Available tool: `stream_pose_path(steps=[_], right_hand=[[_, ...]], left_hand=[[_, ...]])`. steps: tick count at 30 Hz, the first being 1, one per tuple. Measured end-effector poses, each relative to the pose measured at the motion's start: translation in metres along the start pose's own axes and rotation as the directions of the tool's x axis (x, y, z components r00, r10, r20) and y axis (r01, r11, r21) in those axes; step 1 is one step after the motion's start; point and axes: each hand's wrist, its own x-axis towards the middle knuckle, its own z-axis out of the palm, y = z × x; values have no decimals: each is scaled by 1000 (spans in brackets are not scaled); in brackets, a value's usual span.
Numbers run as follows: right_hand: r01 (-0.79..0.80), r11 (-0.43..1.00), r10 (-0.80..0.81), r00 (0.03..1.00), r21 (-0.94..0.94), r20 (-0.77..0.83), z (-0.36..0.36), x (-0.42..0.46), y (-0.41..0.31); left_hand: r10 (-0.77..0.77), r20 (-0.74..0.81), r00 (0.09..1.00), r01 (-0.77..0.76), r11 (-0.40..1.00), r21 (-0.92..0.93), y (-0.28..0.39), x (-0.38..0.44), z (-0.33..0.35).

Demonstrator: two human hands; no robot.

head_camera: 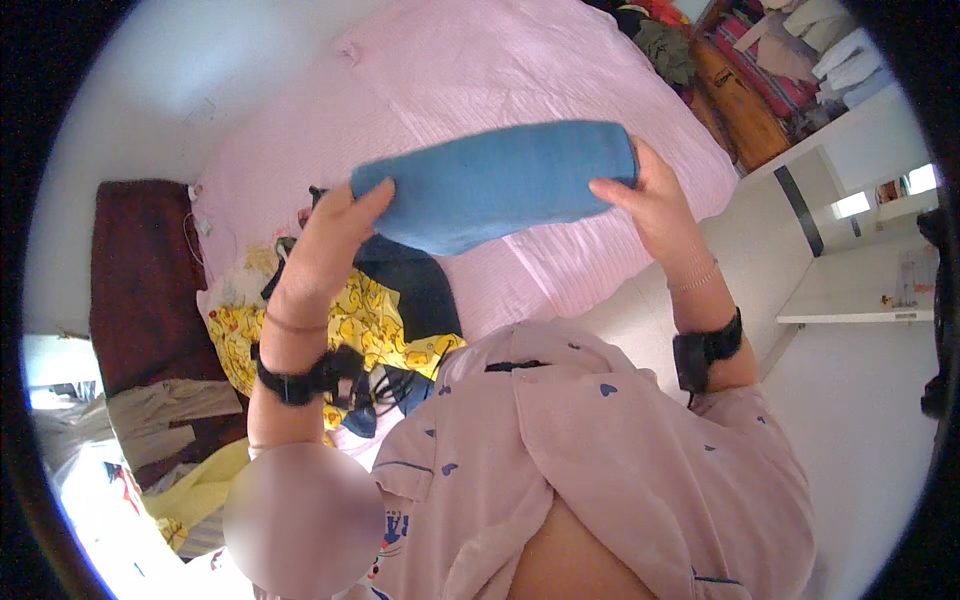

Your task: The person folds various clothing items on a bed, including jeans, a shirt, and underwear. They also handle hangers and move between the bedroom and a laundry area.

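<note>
A folded blue cloth (495, 184) is stretched between my two hands, above a bed with a pink ribbed cover (480, 75). My left hand (337, 217) grips its left end, thumb on the near face and fingers hidden behind. At the right end, my right hand (649, 199) holds it in the same way. Beneath and beyond my left forearm lie a yellow patterned cloth (367, 307) and a dark cloth (420, 285). What kind of textile the blue piece is, I cannot tell.
Dark maroon fabric (142, 285) hangs or lies along the left side. Black cables (390, 386) lie near my left elbow. At the upper right, an orange-brown case (739, 105) stands beside piled clothes (810, 45). A white shelf (847, 300) juts out at the right.
</note>
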Motion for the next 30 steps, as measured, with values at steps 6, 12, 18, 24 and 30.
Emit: stream_pose_path(steps=[6, 12, 18, 24, 30], right_hand=[[-22, 997, 13, 992, -70, -124, 8, -17, -41], [-10, 1000, 12, 989, 13, -150, -6, -1, -38], [-98, 989, 80, 986, -114, -147, -42, 65, 23], [262, 952, -291, 934, -157, -207, -86, 122, -12], [334, 761, -480, 866, -556, -137, -103, 113, 8]], left_hand=[[34, 57, 998, -23, 981, -192, 7, -28, -5], [92, 161, 983, -64, 984, -167, -6, 17, -8], [13, 120, 993, -18, 999, 44, -20, 114, 7], [405, 107, 908, -398, 914, -78, 50, 171, 29], [313, -26, 949, -313, 950, 19, 22, 182, 36]])
